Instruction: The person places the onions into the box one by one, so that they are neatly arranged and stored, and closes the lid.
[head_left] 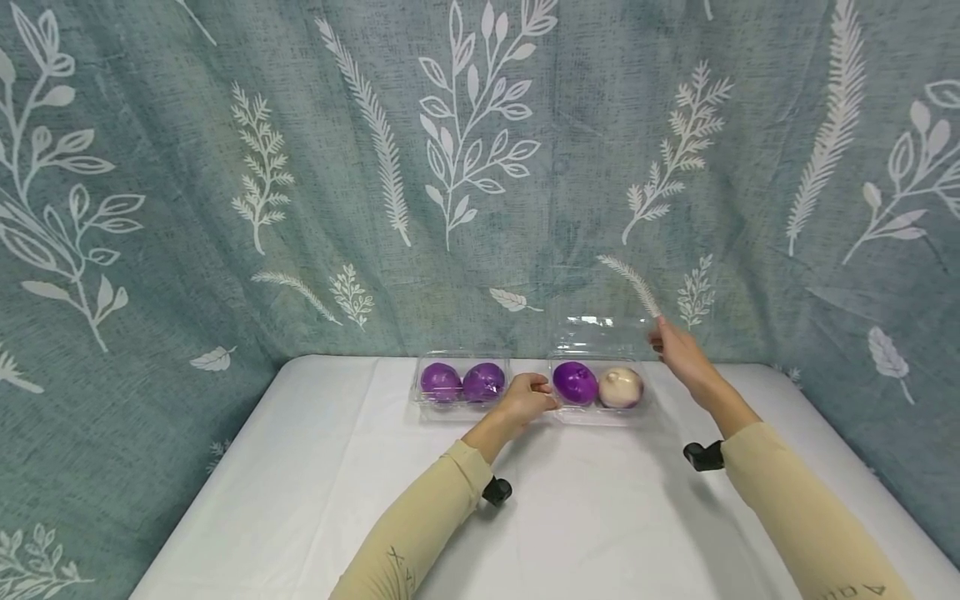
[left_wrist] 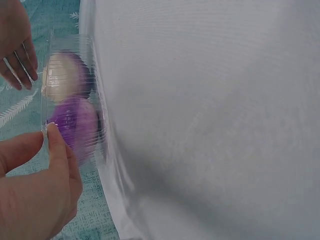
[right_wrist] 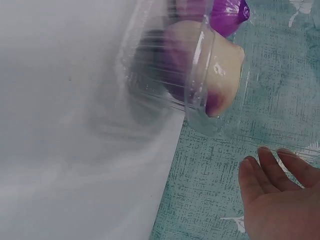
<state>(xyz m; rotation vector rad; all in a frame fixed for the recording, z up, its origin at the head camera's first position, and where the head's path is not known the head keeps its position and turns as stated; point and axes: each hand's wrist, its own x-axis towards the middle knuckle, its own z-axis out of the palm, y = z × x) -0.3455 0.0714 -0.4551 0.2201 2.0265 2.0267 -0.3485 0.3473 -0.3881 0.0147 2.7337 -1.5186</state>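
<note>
An open clear plastic clamshell box (head_left: 600, 412) sits at the back of the white table (head_left: 585, 517), its lid (head_left: 596, 333) raised. Inside lie a purple onion (head_left: 575, 383) and a white-and-purple onion (head_left: 621, 387). My left hand (head_left: 528, 397) pinches the box's left rim; the left wrist view shows the left hand (left_wrist: 35, 190) with thumb and finger at the box (left_wrist: 92, 65), beside the purple onion (left_wrist: 75, 122). My right hand (head_left: 671, 343) has straight fingers touching the lid's right edge. In the right wrist view the right hand (right_wrist: 277, 200) lies flat under the white-and-purple onion (right_wrist: 220, 75).
A second clamshell box (head_left: 461, 383), closed, with two purple onions stands just left of the open one. A teal leaf-print curtain (head_left: 480, 167) hangs close behind both boxes and wraps round the table's sides.
</note>
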